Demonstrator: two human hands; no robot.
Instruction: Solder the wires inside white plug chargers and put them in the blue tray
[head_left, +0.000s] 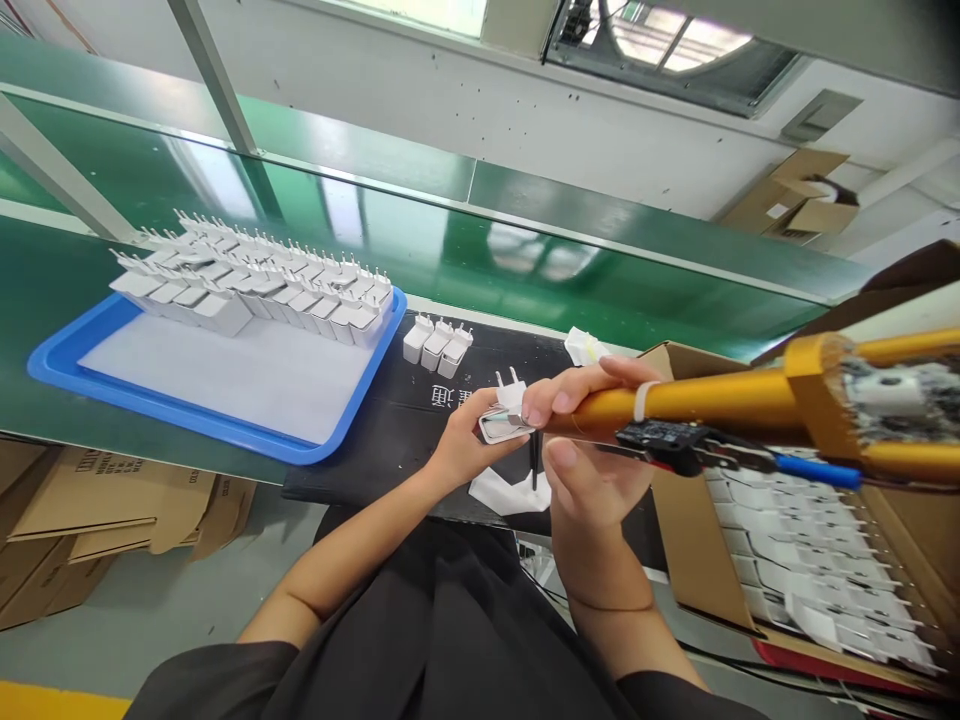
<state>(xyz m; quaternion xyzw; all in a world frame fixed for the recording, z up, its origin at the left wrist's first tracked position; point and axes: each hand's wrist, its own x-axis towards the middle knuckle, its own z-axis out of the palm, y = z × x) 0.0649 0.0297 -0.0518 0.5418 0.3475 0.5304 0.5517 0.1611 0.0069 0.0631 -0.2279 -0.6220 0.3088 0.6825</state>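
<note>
My left hand [466, 440] is closed round a white plug charger [501, 428], its two pins pointing up. Fingertips of my right hand [592, 480] meet the charger's right side. A gold tube crosses in front of that hand, so what lies between its thumb and fingers is hidden. Between the hands, a thin black stick [535, 460] stands over a crumpled white cloth [510, 492]; I cannot tell whether the right hand grips it. Three more white chargers [437, 347] stand in a row on the black mat [360, 475], pins up.
At left, a blue tray [300, 452] bears many white chargers [285, 285] on a white sheet. At right, an open carton [694, 540] holds rows of them. The gold tube [712, 400] with cables juts in from the right. Flattened cardboard [97, 500] lies below left.
</note>
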